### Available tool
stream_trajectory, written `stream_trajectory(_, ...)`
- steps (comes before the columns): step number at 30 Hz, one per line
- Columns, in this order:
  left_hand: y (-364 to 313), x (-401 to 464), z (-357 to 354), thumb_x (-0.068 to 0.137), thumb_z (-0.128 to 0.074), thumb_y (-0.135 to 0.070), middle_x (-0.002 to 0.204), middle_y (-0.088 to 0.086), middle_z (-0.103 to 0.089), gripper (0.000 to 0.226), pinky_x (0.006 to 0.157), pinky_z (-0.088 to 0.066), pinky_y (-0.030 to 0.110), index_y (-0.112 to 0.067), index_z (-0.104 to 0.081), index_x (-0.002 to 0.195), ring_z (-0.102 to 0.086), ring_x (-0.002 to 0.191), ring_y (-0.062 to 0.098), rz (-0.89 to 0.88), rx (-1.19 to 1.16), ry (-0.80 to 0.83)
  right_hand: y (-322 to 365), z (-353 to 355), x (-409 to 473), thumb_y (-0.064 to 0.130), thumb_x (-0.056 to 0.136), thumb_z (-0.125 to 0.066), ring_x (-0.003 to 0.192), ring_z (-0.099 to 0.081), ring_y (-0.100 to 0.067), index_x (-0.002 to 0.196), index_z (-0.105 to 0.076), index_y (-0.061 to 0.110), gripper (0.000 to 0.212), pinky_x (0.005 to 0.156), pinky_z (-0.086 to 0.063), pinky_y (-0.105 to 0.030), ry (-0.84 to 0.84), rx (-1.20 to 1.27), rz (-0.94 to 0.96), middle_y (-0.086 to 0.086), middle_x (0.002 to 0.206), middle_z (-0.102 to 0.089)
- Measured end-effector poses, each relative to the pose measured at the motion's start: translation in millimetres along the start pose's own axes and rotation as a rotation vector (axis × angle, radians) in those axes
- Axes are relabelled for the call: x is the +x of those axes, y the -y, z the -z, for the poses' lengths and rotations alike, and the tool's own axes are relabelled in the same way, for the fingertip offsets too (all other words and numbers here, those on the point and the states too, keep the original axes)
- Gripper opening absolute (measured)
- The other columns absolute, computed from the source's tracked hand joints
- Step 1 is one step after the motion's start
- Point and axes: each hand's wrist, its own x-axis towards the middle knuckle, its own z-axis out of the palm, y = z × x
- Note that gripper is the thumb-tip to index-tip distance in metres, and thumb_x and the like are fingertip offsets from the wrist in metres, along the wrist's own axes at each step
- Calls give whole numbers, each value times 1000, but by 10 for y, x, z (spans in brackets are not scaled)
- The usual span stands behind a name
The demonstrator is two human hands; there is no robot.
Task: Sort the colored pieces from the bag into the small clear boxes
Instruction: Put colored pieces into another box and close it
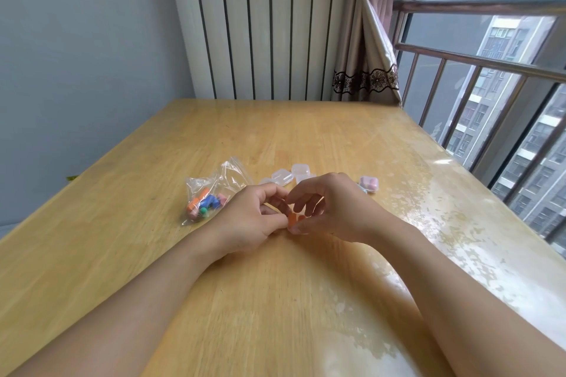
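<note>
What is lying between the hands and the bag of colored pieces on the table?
Nothing visible. The bag lies on bare table just left of the left hand. Both hands, with the right hand, hold a clear box with orange pieces.

Both hands together at mid surface (275, 300): left hand (248, 223) and right hand (333, 211) pinching what looks like a small clear box (296, 221) holding orange pieces. Bag (211, 193) of colored pieces just left. Empty clear boxes (291, 176) behind.
</note>
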Motion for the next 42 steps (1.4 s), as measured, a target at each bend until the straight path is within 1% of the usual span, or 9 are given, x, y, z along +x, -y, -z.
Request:
stream_trajectory(3, 12, 14, -2, 85, -73, -6, 89, -6, -74, 28, 81, -56, 35, -29, -73, 101, -68, 70, 12, -6, -13, 1, 6, 3, 0, 19, 68, -94, 79, -67, -13, 104, -77, 22, 40, 75, -59, -31, -10, -15, -15, 6, 88, -70)
stream_trajectory(12, 41, 21, -48, 79, -85, -15, 89, -7, -70, 31, 65, -45, 16, -29, -71, 101, -61, 60, 0, -35, 32, -5, 16, 42, -23, 24, 71, -92, 68, -61, -4, 105, -76, 23, 37, 64, -51, -17, 2, -142, -6, 9, 79, -67)
stream_trajectory(17, 32, 15, -69, 68, -92, -36, 86, -8, -69, 41, 67, -47, 19, -28, -70, 103, -60, 60, 2, -30, 24, -39, -59, 132, -65, 33, 71, -91, 79, -67, -7, 98, -77, 26, 31, 73, -57, -27, -114, -43, -9, 9, 86, -71)
stream_trajectory(21, 53, 13, -64, 73, -90, -26, 93, -7, -68, 38, 71, -52, 25, -29, -67, 104, -62, 63, 3, -50, 40, -62, -192, 205, -34, 26, 80, -84, 71, -71, -10, 94, -76, 22, 16, 66, -58, -33, -313, 104, -141, 7, 86, -75)
stream_trajectory(26, 64, -7, -51, 71, -91, -29, 113, -12, -66, 65, 82, -59, 30, -32, -58, 127, -68, 75, 3, -60, 83, -43, -248, 116, -40, 14, 89, -77, 68, -66, -15, 105, -76, 11, 16, 70, -59, -28, -53, 375, -286, -13, 96, -76)
stream_trajectory(30, 44, -12, -40, 68, -93, -18, 114, -13, -66, 79, 85, -59, 30, -32, -52, 134, -66, 81, 3, -69, 70, -11, -207, 48, -2, 8, 91, -73, 72, -69, -21, 101, -76, 10, 10, 78, -62, -43, -90, 333, -203, -15, 95, -76)
stream_trajectory(33, 25, -12, -39, 68, -93, -16, 109, -9, -68, 76, 78, -59, 27, -31, -53, 132, -66, 80, 5, -79, 70, -23, -149, 25, -17, 7, 89, -73, 79, -74, -27, 95, -76, 14, 10, 78, -61, -43, -101, 234, -122, -5, 92, -77)
stream_trajectory(38, -41, -57, -50, 73, -90, -18, 89, -6, -66, 52, 60, -45, 11, -25, -66, 120, -55, 54, -6, -127, 141, -37, -60, 172, -117, 11, 80, -73, 91, -71, -7, 97, -76, 25, 22, 78, -62, -34, 17, 32, -83, 14, 101, -75)
stream_trajectory(42, -58, -82, -25, 73, -89, -16, 88, -4, -68, 38, 61, -45, 10, -25, -74, 107, -52, 45, -5, -140, 199, -28, -78, 168, -145, 22, 75, -83, 95, -67, -1, 101, -75, 33, 30, 79, -61, -35, 84, -99, -75, 21, 100, -71)
